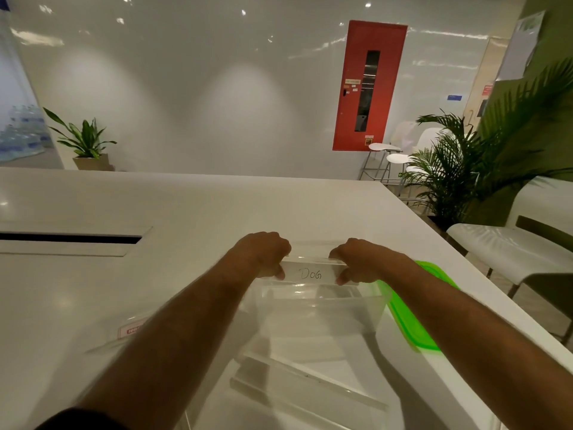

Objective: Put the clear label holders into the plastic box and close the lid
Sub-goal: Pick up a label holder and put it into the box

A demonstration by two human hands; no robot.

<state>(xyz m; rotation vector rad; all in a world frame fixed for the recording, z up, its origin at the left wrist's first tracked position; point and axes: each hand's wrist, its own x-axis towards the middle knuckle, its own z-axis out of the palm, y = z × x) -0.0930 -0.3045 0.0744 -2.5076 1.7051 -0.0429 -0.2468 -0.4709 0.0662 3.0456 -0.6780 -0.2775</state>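
A clear label holder [310,273] with a paper slip reading "DOG" is held level by both ends. My left hand [263,254] grips its left end and my right hand [359,262] grips its right end. It hovers over the far rim of the clear plastic box [319,308], which stands open on the white table. The green lid [415,311] lies flat on the table to the right of the box. More clear label holders [297,383] lie on the table in front of the box, near me. Another holder with a red-edged slip [130,330] lies to the left, partly hidden by my left forearm.
The white table [155,212] has a long dark cable slot [71,238] at the left. Its right edge runs diagonally close to the lid. White chairs [508,252], stools and a palm plant [465,169] stand beyond that edge.
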